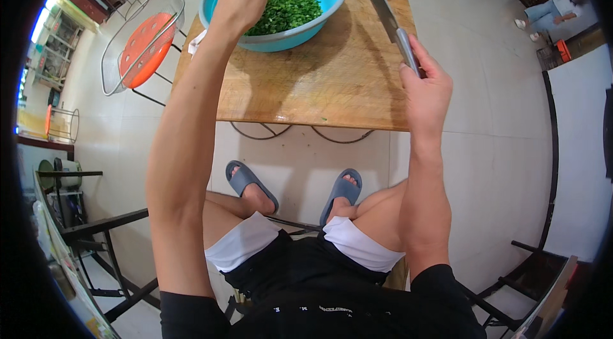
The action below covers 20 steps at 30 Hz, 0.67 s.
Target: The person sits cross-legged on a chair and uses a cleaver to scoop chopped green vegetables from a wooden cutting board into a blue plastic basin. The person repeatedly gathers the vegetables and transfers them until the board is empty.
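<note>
A turquoise basin [300, 37] full of chopped greens [287, 10] stands at the far side of a wooden cutting board [306, 87]. My left hand [242, 0] is over the basin's left side, thumb stretched out and apart; the back of the hand hides its other fingers, and no held thing shows. In my right hand [426, 83] is a kitchen knife [378, 4], gripped by its grey handle. The blade points up and away, above the board's right side, seen nearly edge-on. A few green bits cling near its far end.
An orange stool [148, 45] with a wire basket [115, 61] on it stands at the left. Black metal chair frames [105, 227] flank me. My slippered feet [252, 186] rest on the tiled floor below the board. Another person [549, 13] is at the far right.
</note>
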{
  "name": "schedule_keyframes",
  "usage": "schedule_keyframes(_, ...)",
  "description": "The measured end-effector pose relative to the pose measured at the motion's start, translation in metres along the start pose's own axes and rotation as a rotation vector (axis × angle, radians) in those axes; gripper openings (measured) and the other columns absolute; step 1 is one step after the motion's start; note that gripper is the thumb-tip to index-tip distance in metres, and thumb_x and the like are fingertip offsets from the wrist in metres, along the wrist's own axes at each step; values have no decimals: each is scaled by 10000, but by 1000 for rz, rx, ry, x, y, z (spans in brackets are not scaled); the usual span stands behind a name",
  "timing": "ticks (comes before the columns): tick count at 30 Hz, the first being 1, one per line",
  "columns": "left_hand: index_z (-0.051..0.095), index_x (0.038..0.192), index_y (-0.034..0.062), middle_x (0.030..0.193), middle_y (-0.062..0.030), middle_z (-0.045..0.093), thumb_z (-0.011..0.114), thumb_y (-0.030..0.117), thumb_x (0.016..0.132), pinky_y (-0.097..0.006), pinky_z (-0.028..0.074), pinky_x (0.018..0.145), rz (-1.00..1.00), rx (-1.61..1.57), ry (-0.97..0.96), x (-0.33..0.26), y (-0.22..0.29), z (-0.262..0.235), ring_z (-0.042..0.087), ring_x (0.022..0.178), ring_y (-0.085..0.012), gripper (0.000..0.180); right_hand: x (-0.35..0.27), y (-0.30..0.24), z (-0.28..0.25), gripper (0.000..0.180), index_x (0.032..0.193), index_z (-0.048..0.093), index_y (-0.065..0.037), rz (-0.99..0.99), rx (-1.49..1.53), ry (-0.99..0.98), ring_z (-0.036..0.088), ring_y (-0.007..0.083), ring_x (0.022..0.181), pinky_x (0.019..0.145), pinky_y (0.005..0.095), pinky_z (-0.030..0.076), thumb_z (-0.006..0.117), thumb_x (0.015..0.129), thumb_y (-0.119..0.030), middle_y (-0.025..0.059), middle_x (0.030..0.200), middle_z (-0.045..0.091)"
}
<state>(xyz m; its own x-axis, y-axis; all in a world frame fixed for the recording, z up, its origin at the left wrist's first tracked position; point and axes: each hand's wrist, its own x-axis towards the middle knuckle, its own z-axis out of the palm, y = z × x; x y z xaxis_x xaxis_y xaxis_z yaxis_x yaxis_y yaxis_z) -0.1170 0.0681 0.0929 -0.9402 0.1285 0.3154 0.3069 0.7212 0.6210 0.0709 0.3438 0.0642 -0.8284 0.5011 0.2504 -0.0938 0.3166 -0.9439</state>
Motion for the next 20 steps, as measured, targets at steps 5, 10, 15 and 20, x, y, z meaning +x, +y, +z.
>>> schedule_keyframes(5, 554, 1449, -31, 1281, -237, 670, 727, 429, 926, -374, 530, 957, -135, -178, 274, -28, -5, -22, 665, 1153, -273, 718, -5, -3, -8, 473, 1374, 685, -17, 50, -24, 25, 489, 30, 757, 690, 203, 420, 636, 905, 18, -59, 925, 630)
schedule_keyframes(10, 398, 1497, -73, 1127, -132, 573, 801, 438, 882, -336, 508, 746, -484, -458, 356, -59, -45, -14, 576, 908, -188, 895, -7, 1, -5, 489, 1389, 666, 1, 28, 22, 3, 459, 27, 747, 675, 203, 402, 637, 902, 25, -64, 913, 598)
schedule_keyframes(15, 485, 1364, 43, 1192, -140, 530, 765, 380, 950, -297, 509, 664, -735, -957, -66, -68, -29, -6, 576, 991, -215, 602, -13, 12, -9, 498, 1398, 651, 24, 24, 36, 16, 449, 28, 717, 648, 195, 390, 630, 901, 24, -64, 879, 581)
schedule_keyframes(20, 433, 1451, 73, 1409, -125, 461, 755, 334, 961, -385, 645, 834, -743, -1148, -117, -67, -39, 12, 600, 1151, -317, 642, -30, 8, -16, 521, 1433, 635, -2, 181, 48, -36, 470, 43, 692, 648, 210, 416, 606, 913, 19, -47, 846, 580)
